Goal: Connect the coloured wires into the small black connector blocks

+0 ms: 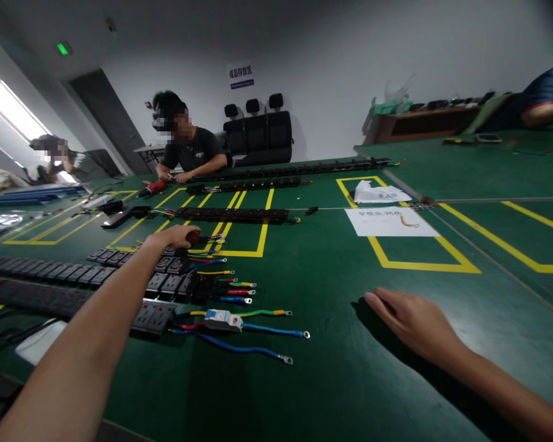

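Note:
My left hand [179,237] reaches over the rows of black socket strips [154,316], its fingers curled at a small dark red-black piece near the ends of the wires. Below it, a white breaker [223,320] sits among wires with ring terminals, including a blue wire [258,350]. On the right, my right hand [408,316] hovers low over or rests on the green table, fingers curled together with nothing visible in them. A white sheet with writing [391,222] lies beyond it, with a short yellow wire on top.
Across the green table [322,380], a person in a dark shirt [198,150] works by a long black strip [304,169]. More black strips [235,214] lie between us. Yellow tape marks rectangles. Other people are at the far left and right.

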A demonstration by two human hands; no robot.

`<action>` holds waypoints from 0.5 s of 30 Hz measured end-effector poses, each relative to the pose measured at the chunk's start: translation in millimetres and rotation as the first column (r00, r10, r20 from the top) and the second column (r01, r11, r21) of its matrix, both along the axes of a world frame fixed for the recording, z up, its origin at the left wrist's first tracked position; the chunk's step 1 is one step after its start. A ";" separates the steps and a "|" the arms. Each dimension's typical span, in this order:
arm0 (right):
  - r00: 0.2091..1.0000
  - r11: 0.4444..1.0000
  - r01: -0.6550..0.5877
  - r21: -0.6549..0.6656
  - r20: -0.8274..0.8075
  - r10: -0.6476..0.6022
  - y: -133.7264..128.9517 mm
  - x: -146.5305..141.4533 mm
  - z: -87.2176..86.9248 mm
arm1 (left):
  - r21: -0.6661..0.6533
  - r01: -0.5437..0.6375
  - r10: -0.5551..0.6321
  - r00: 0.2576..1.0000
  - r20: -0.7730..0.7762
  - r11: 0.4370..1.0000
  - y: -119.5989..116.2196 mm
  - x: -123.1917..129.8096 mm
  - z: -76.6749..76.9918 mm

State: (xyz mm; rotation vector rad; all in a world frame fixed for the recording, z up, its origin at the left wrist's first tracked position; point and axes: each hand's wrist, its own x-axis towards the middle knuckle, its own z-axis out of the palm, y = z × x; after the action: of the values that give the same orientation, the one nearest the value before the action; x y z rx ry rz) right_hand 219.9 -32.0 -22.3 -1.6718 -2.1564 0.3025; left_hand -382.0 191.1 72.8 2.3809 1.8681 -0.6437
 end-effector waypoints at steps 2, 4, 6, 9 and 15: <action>1.000 1.000 -0.003 0.007 -0.001 0.003 -0.2 -0.2 0.7 | 0.000 0.002 -0.002 1.000 -0.001 1.000 -4.1 0.7 0.6; 1.000 1.000 -0.005 0.015 0.000 0.005 -0.6 -0.1 1.4 | -0.009 0.010 -0.010 1.000 0.001 1.000 -6.9 0.8 1.2; 1.000 1.000 -0.011 0.015 0.000 0.011 -1.2 0.2 2.0 | -0.024 0.014 -0.014 1.000 0.000 1.000 -9.0 0.5 1.7; 1.000 1.000 -0.015 0.017 -0.006 0.015 -2.2 0.6 2.2 | -0.034 0.005 -0.005 1.000 -0.020 0.999 -11.9 -0.5 2.3; 1.000 0.999 -0.021 0.034 0.002 0.021 -2.8 0.8 0.4 | -0.045 0.041 -0.042 0.999 -0.029 0.998 -23.0 -2.9 3.9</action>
State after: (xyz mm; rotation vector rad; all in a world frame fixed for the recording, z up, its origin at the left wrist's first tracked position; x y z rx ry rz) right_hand 220.7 -34.9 -21.8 -1.6321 -2.1693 0.2692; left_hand -384.9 168.0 76.7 2.4016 1.7998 -0.7204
